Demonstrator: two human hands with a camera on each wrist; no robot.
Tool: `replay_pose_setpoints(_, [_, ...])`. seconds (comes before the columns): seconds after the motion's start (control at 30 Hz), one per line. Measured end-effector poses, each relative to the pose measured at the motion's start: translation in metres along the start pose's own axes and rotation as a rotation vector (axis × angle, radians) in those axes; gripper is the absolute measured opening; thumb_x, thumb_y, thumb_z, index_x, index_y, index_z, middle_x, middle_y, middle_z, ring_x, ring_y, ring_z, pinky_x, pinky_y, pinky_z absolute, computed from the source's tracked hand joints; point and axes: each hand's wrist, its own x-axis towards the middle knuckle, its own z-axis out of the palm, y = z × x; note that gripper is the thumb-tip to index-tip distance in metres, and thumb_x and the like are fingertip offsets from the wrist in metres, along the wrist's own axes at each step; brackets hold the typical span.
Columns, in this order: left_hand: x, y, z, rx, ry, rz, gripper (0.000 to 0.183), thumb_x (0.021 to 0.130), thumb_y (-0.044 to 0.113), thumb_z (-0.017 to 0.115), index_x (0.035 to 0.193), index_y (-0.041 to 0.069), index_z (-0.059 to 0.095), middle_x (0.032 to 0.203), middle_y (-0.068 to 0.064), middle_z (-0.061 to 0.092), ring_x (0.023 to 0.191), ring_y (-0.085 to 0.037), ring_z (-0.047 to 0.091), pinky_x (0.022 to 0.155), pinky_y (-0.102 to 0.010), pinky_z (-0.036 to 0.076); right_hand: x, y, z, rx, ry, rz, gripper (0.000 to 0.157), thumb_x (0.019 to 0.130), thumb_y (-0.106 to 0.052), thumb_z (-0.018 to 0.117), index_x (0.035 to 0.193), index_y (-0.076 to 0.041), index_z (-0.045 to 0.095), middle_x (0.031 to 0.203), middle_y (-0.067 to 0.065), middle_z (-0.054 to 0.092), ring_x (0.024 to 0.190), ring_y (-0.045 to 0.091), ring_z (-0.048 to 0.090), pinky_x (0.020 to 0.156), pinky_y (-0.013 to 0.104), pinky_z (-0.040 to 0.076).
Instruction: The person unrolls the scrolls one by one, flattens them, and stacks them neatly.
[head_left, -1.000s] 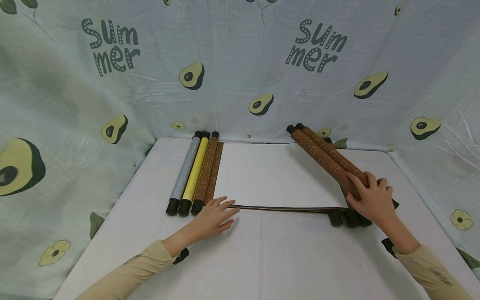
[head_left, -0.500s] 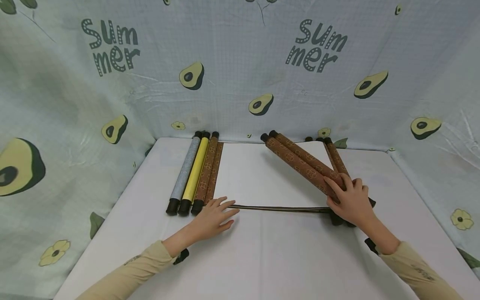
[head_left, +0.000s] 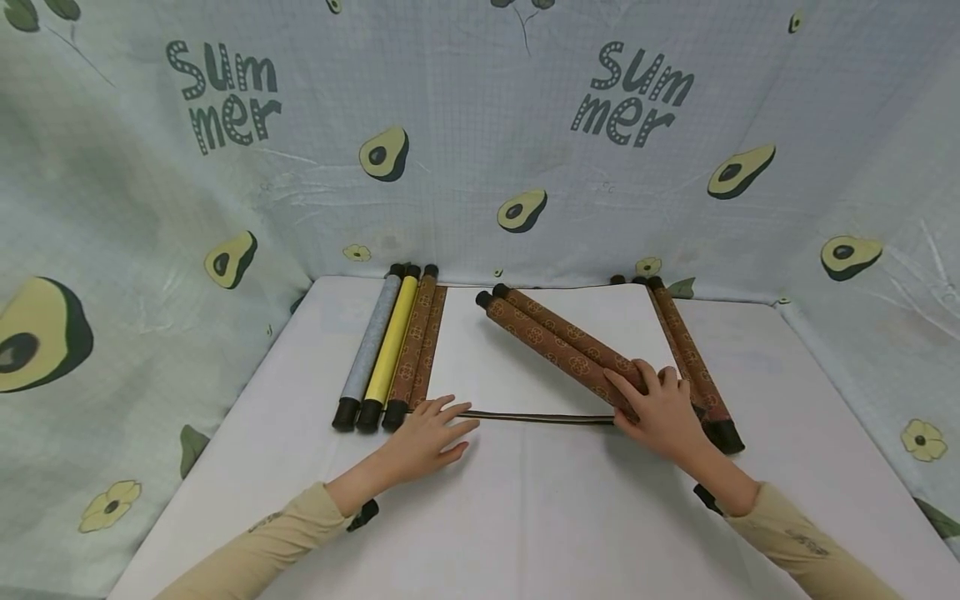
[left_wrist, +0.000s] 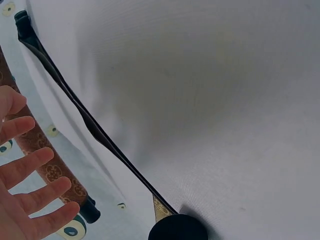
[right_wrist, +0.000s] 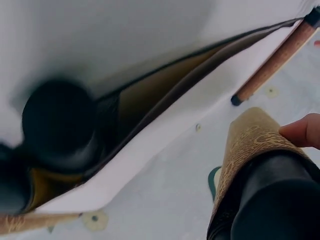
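A white paper sheet (head_left: 517, 392) with brown patterned borders lies spread between a brown roller (head_left: 414, 346) at left and a brown roll (head_left: 696, 354) at right. My right hand (head_left: 656, 412) grips two side-by-side brown patterned scroll rolls (head_left: 564, 348) with black end caps, slanting over the sheet. In the right wrist view my thumb (right_wrist: 302, 131) rests against the held brown roll (right_wrist: 252, 135). My left hand (head_left: 423, 437) has its fingers spread at the sheet's front left corner. Fingers (left_wrist: 37, 200) overlap the brown roller (left_wrist: 57, 170) in the left wrist view.
Left of the brown roller lie a yellow roll (head_left: 393, 337) and a grey roll (head_left: 372, 337), lined up in parallel. White cloth covers the table (head_left: 525, 517). Behind it hangs a curtain (head_left: 450, 100) printed with avocados and lettering.
My right hand has carried the two brown rolls leftward from the right side to over the sheet, uncovering the brown roll left at right. My left hand has stayed put.
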Motion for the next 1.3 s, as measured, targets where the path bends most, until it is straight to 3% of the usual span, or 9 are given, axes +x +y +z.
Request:
replay_pose_setpoints(0.07, [0.0,0.0,0.0,-0.01,-0.014,-0.005,0.03,0.084,0.027,0.06,0.112,0.018,0.06,0.119,-0.009,0.057,0.111,-0.033,0.051,0.087,-0.047,0.043,0.0,-0.006,0.0,0.004,-0.022,-0.001,0.046,0.086,-0.045,0.037,0.122,-0.021,0.051,0.109,0.023,0.049,0.069,0.036,0.04,0.05,0.043,0.031])
replay_pose_setpoints(0.17, [0.0,0.001,0.0,-0.014,-0.021,-0.007,0.031,0.084,0.028,0.059,0.113,0.018,0.06,0.12,-0.008,0.057,0.111,-0.034,0.051,0.088,-0.047,0.043,-0.001,-0.015,0.001,0.016,-0.042,0.0,0.048,0.077,-0.037,0.052,0.123,-0.022,0.051,0.109,0.022,0.048,0.069,0.034,0.04,0.049,0.042,0.032])
replay_pose_setpoints(0.37, [0.0,0.001,0.002,-0.021,0.0,0.001,0.03,0.083,0.027,0.061,0.112,0.017,0.06,0.119,-0.009,0.057,0.111,-0.034,0.051,0.086,-0.047,0.044,-0.005,-0.032,0.007,0.009,-0.027,-0.022,0.044,0.081,-0.038,0.043,0.121,-0.022,0.052,0.106,0.022,0.05,0.066,0.032,0.039,0.047,0.04,0.03])
replay_pose_setpoints(0.6, [0.001,0.002,0.002,-0.022,-0.013,-0.001,0.03,0.084,0.027,0.06,0.112,0.018,0.06,0.119,-0.009,0.057,0.111,-0.034,0.051,0.086,-0.048,0.044,-0.012,-0.052,0.018,-0.04,-0.022,-0.032,0.059,0.062,-0.031,0.071,0.118,-0.021,0.055,0.105,0.022,0.049,0.064,0.031,0.038,0.043,0.038,0.027])
replay_pose_setpoints(0.93, [0.006,0.005,0.004,-0.008,-0.034,0.014,0.03,0.086,0.029,0.057,0.114,0.02,0.059,0.121,-0.007,0.056,0.112,-0.032,0.051,0.088,-0.045,0.044,-0.018,-0.074,0.014,-0.102,-0.101,-0.044,0.062,0.064,-0.039,0.076,0.119,-0.021,0.055,0.104,0.022,0.05,0.062,0.031,0.042,0.042,0.037,0.032])
replay_pose_setpoints(1.2, [0.009,0.007,0.003,-0.009,-0.031,0.028,0.03,0.085,0.029,0.058,0.113,0.019,0.059,0.12,-0.008,0.057,0.112,-0.033,0.051,0.089,-0.044,0.043,-0.02,-0.076,0.011,-0.115,-0.176,-0.055,0.065,0.064,-0.041,0.075,0.122,-0.02,0.053,0.106,0.023,0.049,0.064,0.032,0.044,0.042,0.036,0.034])
replay_pose_setpoints(1.3, [0.012,0.008,0.004,-0.011,-0.043,0.029,0.03,0.086,0.029,0.057,0.114,0.019,0.058,0.121,-0.008,0.056,0.113,-0.033,0.05,0.09,-0.043,0.043,-0.021,-0.075,0.01,-0.086,-0.244,-0.044,0.066,0.066,-0.041,0.074,0.125,-0.019,0.051,0.112,0.025,0.049,0.069,0.036,0.048,0.043,0.038,0.038])
